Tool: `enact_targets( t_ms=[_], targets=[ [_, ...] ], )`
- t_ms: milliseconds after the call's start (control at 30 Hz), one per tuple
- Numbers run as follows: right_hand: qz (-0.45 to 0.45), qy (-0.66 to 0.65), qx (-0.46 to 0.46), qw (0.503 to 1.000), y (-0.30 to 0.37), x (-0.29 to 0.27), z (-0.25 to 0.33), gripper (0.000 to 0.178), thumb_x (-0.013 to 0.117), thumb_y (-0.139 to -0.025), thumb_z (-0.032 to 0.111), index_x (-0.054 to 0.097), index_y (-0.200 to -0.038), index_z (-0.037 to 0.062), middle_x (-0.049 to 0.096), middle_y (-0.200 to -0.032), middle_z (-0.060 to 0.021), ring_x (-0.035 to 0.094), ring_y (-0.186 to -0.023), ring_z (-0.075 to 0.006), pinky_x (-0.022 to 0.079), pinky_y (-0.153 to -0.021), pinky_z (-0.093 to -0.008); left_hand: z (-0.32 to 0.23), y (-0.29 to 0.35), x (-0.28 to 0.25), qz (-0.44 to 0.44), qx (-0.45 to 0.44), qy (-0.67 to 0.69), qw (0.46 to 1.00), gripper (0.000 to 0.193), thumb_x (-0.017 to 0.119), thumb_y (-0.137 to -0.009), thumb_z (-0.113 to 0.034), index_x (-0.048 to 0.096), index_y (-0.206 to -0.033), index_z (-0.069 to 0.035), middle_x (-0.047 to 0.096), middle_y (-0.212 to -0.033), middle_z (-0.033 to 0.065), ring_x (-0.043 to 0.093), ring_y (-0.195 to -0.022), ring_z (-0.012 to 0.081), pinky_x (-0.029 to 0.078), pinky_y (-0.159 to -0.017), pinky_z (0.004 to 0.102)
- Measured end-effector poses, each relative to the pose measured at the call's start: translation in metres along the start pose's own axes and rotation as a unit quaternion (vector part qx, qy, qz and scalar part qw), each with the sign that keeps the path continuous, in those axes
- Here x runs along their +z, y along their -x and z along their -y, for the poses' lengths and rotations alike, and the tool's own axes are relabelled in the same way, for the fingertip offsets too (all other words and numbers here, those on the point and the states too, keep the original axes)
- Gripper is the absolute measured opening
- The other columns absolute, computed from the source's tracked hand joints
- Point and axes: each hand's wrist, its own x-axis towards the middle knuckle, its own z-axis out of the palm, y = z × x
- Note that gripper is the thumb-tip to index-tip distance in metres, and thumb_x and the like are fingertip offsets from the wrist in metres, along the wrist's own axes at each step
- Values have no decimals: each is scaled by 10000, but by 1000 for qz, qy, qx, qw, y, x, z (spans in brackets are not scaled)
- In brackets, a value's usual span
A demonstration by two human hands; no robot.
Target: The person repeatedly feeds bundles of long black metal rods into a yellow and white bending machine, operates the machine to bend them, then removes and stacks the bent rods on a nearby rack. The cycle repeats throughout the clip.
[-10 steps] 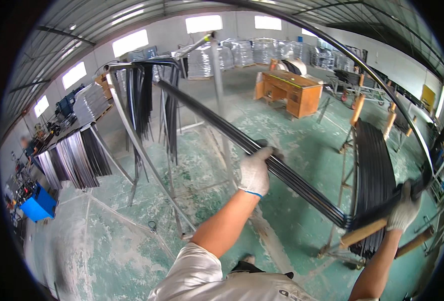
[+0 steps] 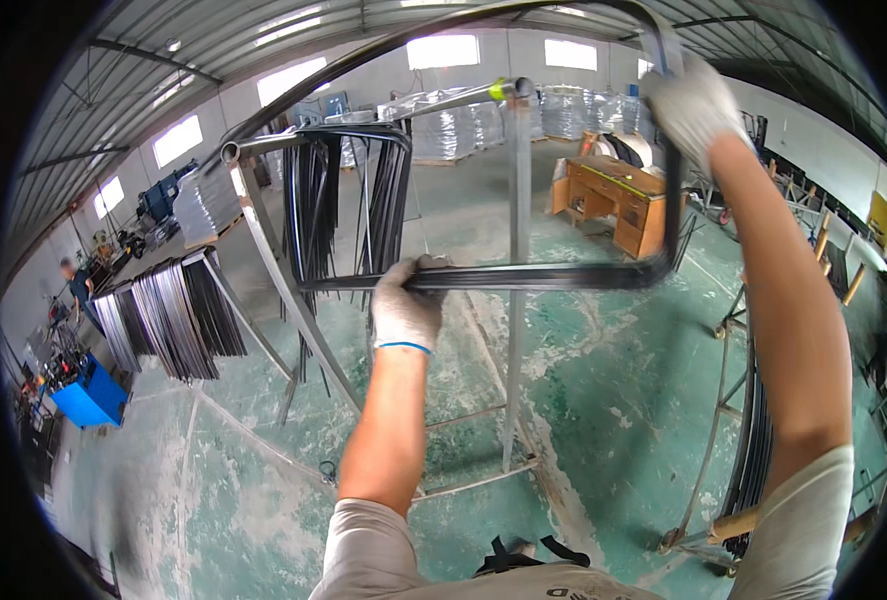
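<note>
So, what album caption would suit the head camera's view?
Gloved left hand and right hand hold bent black strips near a metal rack, with a wooden desk beyond.

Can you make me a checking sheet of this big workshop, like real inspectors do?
Surface: green floor, worn with pale patches.
Job's things: black bent strips, held up; more hanging strips on a metal rack.
Clutter: blue box on the left, with small things on top, too small to name.
Hands: left hand grips the lower run; right hand, blurred, holds the upper right corner.
Cables: nothing seen for certain.
Surroundings: wooden desk, wrapped stacks, another person far left.
</note>
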Motion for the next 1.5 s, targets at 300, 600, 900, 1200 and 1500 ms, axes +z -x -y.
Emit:
enact_targets(
  t_ms=[300, 600, 900, 1200, 1500],
  targets=[
    [103, -632, -77, 764, -64, -72, 306, 675, 759, -1024, 391, 594, -1522, -34, 743, -1364, -288, 725, -1281, -440, 569, -1130, -501, -24, 22, -54, 136, -3, -40, 990, 289, 732, -1095, -289, 686, -1246, -47, 754, -1125, 162, 720, -991, 328, 579, -942, 530],
    [272, -677, -163, 664, 244, 32, 355, 640, 778, -969, 386, 635, -1499, 56, 776, -1247, -234, 755, -1161, -438, 609, -970, -548, 121, 132, -261, 0, -253, -115, 961, 653, 451, -1186, -442, 436, -1707, -47, 521, -1703, 161, 515, -1559, 348, 372, -1332, 509],
    [399, -487, 412, 659, 645, 163, 150, 423, 775, -1005, 259, 733, -1398, 108, 816, -1220, -199, 791, -1116, -396, 630, -973, -474, 309, 220, -193, 24, -443, -360, 821, 215, 727, -1050, -204, 669, -1183, -45, 731, -960, 147, 691, -787, 272, 586, -766, 457],
    [367, -144, 752, 528, 984, 196, -71, 607, 854, -917, 339, 683, -1441, 86, 758, -1360, -216, 724, -1278, -405, 582, -1085, -480, 551, 301, 111, 331, -275, -429, 794, 362, 771, -1062, -247, 637, -1318, -29, 723, -1102, 106, 699, -975, 233, 583, -906, 409],
    [453, -44, 843, 288, 1261, 296, -112, 427, 638, -1006, 193, 700, -1422, 118, 742, -1360, -245, 733, -1254, -447, 579, -1098, -533, 839, 505, 239, 509, -254, -442, 693, 273, 703, -1097, -44, 633, -1358, -7, 719, -1232, 101, 679, -1131, 193, 568, -1026, 345]
  ],
)
